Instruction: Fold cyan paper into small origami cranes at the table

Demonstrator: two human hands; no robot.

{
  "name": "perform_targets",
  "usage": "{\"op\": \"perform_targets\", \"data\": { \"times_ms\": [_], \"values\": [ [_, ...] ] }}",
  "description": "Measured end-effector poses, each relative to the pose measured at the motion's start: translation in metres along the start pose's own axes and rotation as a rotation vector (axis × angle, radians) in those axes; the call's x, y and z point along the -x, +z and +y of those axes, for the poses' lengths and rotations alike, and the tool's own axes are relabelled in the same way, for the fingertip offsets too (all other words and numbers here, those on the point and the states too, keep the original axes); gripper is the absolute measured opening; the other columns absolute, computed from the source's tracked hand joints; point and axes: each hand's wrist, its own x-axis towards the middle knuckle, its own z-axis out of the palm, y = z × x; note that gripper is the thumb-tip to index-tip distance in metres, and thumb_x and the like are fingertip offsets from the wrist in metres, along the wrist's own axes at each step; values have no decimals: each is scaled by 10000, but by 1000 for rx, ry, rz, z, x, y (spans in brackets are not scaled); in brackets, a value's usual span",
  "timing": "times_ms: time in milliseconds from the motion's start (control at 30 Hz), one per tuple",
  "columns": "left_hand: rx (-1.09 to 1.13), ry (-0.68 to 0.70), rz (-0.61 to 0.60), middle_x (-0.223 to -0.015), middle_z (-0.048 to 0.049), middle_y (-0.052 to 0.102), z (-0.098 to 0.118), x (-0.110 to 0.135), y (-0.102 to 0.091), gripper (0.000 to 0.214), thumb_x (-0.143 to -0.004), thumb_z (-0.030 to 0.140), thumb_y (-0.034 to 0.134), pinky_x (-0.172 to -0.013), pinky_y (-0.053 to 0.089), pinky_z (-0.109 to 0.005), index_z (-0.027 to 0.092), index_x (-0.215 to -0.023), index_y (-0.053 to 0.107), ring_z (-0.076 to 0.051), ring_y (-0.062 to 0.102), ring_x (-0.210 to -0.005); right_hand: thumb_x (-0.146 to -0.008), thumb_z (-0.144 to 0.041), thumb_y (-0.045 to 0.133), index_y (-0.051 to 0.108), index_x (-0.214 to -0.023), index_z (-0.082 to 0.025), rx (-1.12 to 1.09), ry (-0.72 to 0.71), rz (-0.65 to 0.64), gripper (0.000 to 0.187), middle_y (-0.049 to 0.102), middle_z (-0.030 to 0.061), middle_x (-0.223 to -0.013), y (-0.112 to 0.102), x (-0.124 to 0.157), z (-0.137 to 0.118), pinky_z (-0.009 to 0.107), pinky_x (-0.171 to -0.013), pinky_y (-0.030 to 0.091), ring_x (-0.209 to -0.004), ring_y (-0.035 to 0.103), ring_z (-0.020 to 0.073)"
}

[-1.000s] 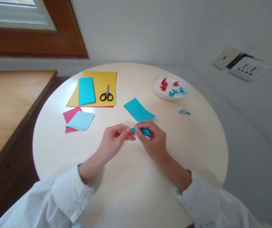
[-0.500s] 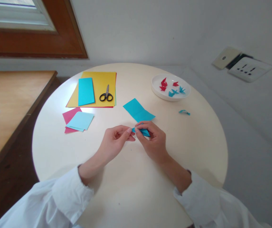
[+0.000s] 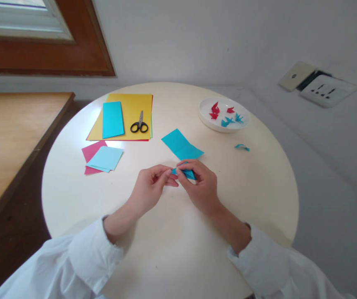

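Between my hands is a small folded piece of blue paper (image 3: 189, 173), held just above the table. My left hand (image 3: 153, 182) pinches its left tip between thumb and index finger. The thumb and fingers of my right hand (image 3: 199, 180) close on its middle and right part, hiding some of the folds. Right behind my fingers, a creased blue paper sheet (image 3: 183, 144) lies on the table. Farther right rests a thin twisted blue paper strip (image 3: 242, 147).
A white dish (image 3: 205, 118) with several red and blue folded paper birds stands at the back right. Black-handled scissors (image 3: 140, 123) and a blue rectangle (image 3: 113, 120) lie on yellow sheets (image 3: 134, 101). Light blue squares (image 3: 106, 158) overlap pink paper (image 3: 92, 151) at left.
The pinched left tip of the folded paper has shifted very slightly left, and a bit more of it shows between my fingertips. Everything else looks the same.
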Motion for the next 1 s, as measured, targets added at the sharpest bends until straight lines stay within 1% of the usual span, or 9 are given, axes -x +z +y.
{"op": "perform_targets", "data": {
  "times_ms": [300,367,500,667,1000],
  "values": [
    [83,-25,-19,-745,-80,716,1,2,0,305,-719,422,647,-705,569,-339,121,-761,653,-187,684,-655,-765,-177,585,605,-735,-215,18,4,14,53,661,33,-804,0,0,1,295,-694,534,-781,633,160],
    [52,-21,-17,-745,-82,716,0,2,0,294,-720,411,649,-687,568,-334,120,-758,659,-195,686,-664,-766,-176,584,609,-740,-215,24,4,13,53,665,32,-803,0,0,1,297,-699,533,-782,634,160],
    [-30,-21,10,-675,-68,705,0,1,0,260,-712,375,663,-622,555,-291,122,-770,667,-197,686,-648,-766,-174,586,613,-736,-212,37,-9,11,54,670,29,-795,0,0,0,293,-705,530,-765,636,155],
    [-28,-4,30,-689,-62,707,0,1,1,217,-722,344,653,-611,548,-274,127,-730,661,-177,682,-620,-767,-183,586,610,-731,-213,35,-11,19,53,670,26,-786,0,0,-1,290,-696,529,-761,636,155],
    [-60,21,29,-660,-59,705,0,1,1,247,-730,381,643,-587,548,-271,137,-690,650,-179,682,-602,-766,-182,583,610,-732,-220,61,-28,27,58,671,23,-783,0,0,-1,293,-701,529,-755,638,158]
  ]
}}
